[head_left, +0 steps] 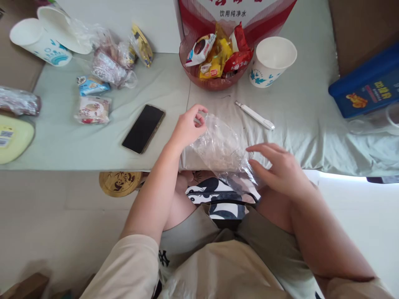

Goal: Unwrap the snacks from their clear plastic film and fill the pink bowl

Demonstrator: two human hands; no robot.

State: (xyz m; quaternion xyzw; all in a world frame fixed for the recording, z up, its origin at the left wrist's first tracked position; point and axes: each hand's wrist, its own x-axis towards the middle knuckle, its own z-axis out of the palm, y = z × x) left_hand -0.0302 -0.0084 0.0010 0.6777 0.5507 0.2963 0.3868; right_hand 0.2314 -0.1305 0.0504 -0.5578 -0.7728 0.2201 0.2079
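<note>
A crumpled clear plastic bag (220, 143) lies at the front edge of the cloth-covered table, part of it hanging over. My left hand (189, 128) pinches the bag's upper left corner between curled fingers. On the other side, my right hand (277, 168) is open beside the bag's right edge, thumb and fingers apart; whether a fingertip touches the film is hard to tell. Beyond the bag lies a white pen-like utility knife (254, 115). A black phone (144, 128) rests to the left of my left hand.
Behind the bag stands a pink bowl (212, 83) of wrapped snacks, with a paper cup (272, 62) to its right. Several wrapped snacks (92, 109) and two tipped paper cups (40, 43) are at the left. A blue package (364, 87) stands at the right. Below is a round wooden stool (120, 183).
</note>
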